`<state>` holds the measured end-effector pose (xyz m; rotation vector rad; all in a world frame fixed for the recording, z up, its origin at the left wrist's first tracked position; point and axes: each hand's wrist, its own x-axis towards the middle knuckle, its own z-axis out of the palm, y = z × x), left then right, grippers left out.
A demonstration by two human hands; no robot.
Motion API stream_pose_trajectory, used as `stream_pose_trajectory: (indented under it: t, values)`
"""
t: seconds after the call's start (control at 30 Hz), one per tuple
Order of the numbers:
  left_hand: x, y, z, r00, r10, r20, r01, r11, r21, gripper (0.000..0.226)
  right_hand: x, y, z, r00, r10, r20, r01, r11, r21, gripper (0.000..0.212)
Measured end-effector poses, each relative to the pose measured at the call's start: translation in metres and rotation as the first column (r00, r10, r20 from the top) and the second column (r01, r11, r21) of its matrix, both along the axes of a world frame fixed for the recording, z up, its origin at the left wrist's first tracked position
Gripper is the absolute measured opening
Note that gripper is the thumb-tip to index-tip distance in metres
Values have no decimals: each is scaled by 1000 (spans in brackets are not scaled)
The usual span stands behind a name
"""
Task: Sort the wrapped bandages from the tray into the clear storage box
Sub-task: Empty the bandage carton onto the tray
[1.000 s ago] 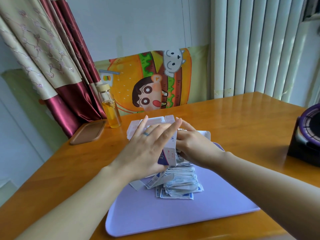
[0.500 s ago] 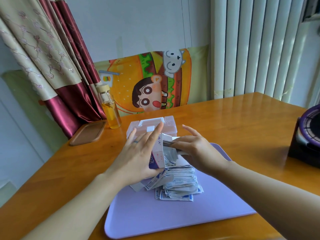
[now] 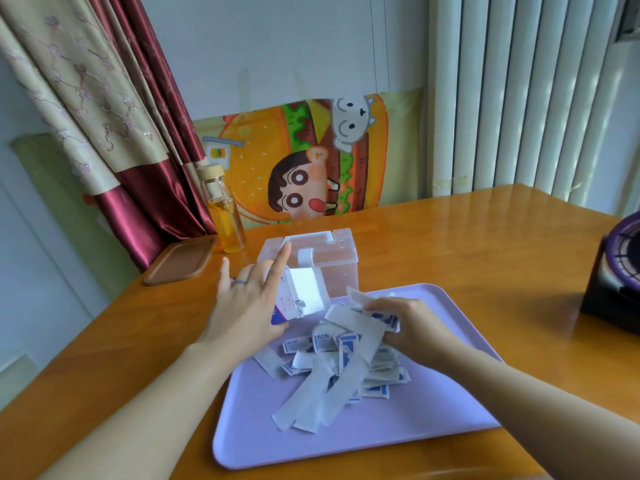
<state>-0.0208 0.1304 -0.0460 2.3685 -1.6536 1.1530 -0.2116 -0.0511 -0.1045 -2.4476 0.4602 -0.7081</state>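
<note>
The wrapped bandages (image 3: 341, 367) lie in a loose heap near the middle of the lilac tray (image 3: 433, 410), spilling toward its near edge, so they can be gathered in handfuls. The right hand (image 3: 412, 327) is closed around a bunch at the heap's far side, likely to carry it to the clear storage box (image 3: 332, 261), which stands lid-down on the table just past the tray's far-left corner. The left hand (image 3: 249, 306), fingers spread, presses a small carton (image 3: 294, 299) at the tray's far-left edge, apparently steadying it

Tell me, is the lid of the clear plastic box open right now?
No, the clear storage box has its lid shut flat on top, behind the purple tray of wrapped bandages.
</note>
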Motion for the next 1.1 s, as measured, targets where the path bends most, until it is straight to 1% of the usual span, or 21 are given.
stream_pose_trajectory:
  t: [0.07,0.13,0.17,0.23,0.3,0.33,0.4,0.43,0.47,0.5,0.53,0.6,0.67,0.7,0.8,0.9,1.0,1.1]
  values:
    - [2,0,-1,1000,0,13,0,1000,-17,140,-2,-3,-2,992,18,-123,-14,999,35,52]
    - [3,2,0,1000,-19,17,20,999,-42,141,-4,-6,2,983,50,-175,-44,998,39,66]
    - [3,3,1,999,-31,16,32,998,-57,139,-6,-7,5,978,66,-197,-58,997,46,69]
    - [0,4,3,998,-63,18,65,993,-95,132,-12,-9,13,962,89,-257,-80,996,46,70]
    - [-2,5,5,994,-105,9,106,987,-120,128,-17,-10,22,960,56,-276,-60,998,-6,62]
    - [-4,6,5,991,-132,-4,130,983,-126,127,-20,-10,28,976,20,-218,-33,998,-53,54]
    - [-7,6,5,982,-185,-38,179,975,-132,123,-21,-3,45,999,-16,27,20,992,-126,35]
    - [-10,5,6,975,-213,-59,204,970,-131,119,-20,3,53,988,4,153,18,989,-147,28]
    - [-13,4,7,966,-245,-80,233,963,-132,111,-19,11,62,971,49,235,-6,984,-178,24]
    - [-16,3,9,955,-281,-95,267,954,-137,102,-18,19,71,960,108,259,-49,973,-224,22]
    - [-19,1,10,941,-320,-106,304,941,-146,97,-16,27,78,959,167,229,-102,957,-270,24]
    - [-25,-3,14,910,-398,-111,379,911,-159,97,-12,38,87,969,232,83,-195,928,-317,35]
    - [-30,-4,17,884,-457,-101,436,883,-175,101,-10,44,92,971,235,-42,-235,911,-339,46]
    - [-32,-4,18,874,-476,-96,455,872,-179,102,-10,45,93,970,229,-79,-242,904,-352,48]
    - [-33,-1,19,855,-511,-87,490,851,-189,99,-11,48,99,967,227,-119,-255,887,-384,48]
    - [-34,0,19,842,-533,-77,511,836,-197,106,-12,49,103,963,230,-141,-268,870,-413,44]
    - [-37,-2,22,820,-572,-19,558,807,-194,107,-10,51,105,948,260,-184,-314,855,-412,39]
    - [-42,-5,26,797,-602,46,600,782,-167,108,-7,54,105,935,269,-232,-348,826,-443,34]
